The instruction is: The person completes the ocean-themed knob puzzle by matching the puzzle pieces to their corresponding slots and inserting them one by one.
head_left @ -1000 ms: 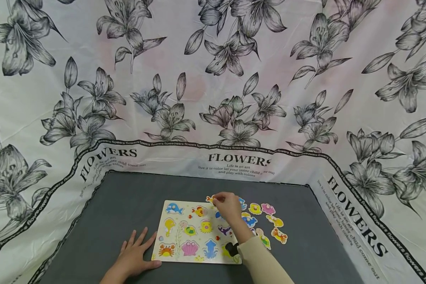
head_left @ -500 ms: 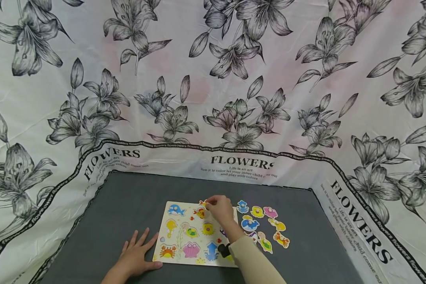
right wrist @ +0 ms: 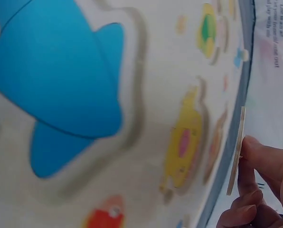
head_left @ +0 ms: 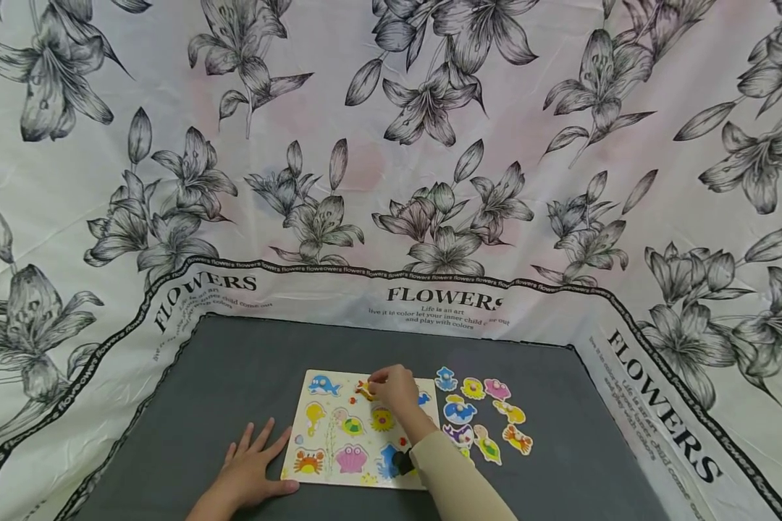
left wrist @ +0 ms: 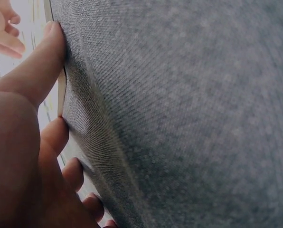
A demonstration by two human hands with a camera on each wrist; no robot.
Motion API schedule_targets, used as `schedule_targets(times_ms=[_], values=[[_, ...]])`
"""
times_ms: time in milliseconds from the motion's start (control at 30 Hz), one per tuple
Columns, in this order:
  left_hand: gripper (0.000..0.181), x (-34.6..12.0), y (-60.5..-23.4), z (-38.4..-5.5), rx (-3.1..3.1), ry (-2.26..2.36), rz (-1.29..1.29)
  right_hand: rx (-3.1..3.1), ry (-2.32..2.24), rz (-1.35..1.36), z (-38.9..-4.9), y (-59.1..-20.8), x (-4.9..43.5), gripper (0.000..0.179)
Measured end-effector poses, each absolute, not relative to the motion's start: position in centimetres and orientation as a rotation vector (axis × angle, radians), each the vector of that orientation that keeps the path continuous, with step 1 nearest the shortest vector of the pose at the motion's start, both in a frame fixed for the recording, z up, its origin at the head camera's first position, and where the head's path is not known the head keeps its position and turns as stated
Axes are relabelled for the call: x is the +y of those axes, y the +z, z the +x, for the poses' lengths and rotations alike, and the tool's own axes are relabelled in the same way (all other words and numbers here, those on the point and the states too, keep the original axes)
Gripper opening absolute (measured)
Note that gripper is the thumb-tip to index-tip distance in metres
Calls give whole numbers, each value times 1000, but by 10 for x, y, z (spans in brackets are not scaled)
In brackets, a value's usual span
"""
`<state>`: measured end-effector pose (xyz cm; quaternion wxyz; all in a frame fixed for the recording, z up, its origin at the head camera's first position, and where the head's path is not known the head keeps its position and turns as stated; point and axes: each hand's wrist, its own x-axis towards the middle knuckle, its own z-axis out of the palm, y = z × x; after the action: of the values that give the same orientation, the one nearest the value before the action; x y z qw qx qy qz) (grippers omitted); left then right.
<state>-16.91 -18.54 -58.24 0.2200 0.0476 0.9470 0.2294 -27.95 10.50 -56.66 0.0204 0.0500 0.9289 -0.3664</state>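
A light puzzle board (head_left: 329,481) printed with sea animals lies on the dark grey table. Between thumb and fingers, my right hand (head_left: 394,396) pinches a small orange-yellow fish puzzle piece (head_left: 363,391) over the matching fish picture in the board's top row. Edge-on in the right wrist view, the thin wooden piece (right wrist: 236,154) stands tilted above the board. My left hand (head_left: 253,467) lies spread on the table at the board's left side, its thumb at the near left corner. In the left wrist view, thumb and index finger touch the board's edge (left wrist: 61,92).
Several loose puzzle pieces lie right of the board, among them a blue whale (head_left: 459,411), a crab (head_left: 517,439), a green turtle (head_left: 487,445) and a pink piece (head_left: 497,389). A white flower-printed cloth (head_left: 339,304) rises behind and beside the table.
My right hand has carried the fish piece leftward and nearer, from the board's far edge onto the fish picture. The left hand stays in place.
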Motion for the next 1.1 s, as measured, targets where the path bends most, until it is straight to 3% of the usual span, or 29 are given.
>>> schedule_targets(times_ms=[367, 867, 1100], values=[[113, -183, -587, -166, 2605, 645, 114, 2777, -1182, 238, -276, -575, 105, 4], [110, -183, -584, -167, 2632, 633, 127, 2788, -1051, 122, -286, -573, 102, 4], [110, -185, -584, -167, 2650, 629, 136, 2716, -1236, 67, -286, -579, 107, 17]])
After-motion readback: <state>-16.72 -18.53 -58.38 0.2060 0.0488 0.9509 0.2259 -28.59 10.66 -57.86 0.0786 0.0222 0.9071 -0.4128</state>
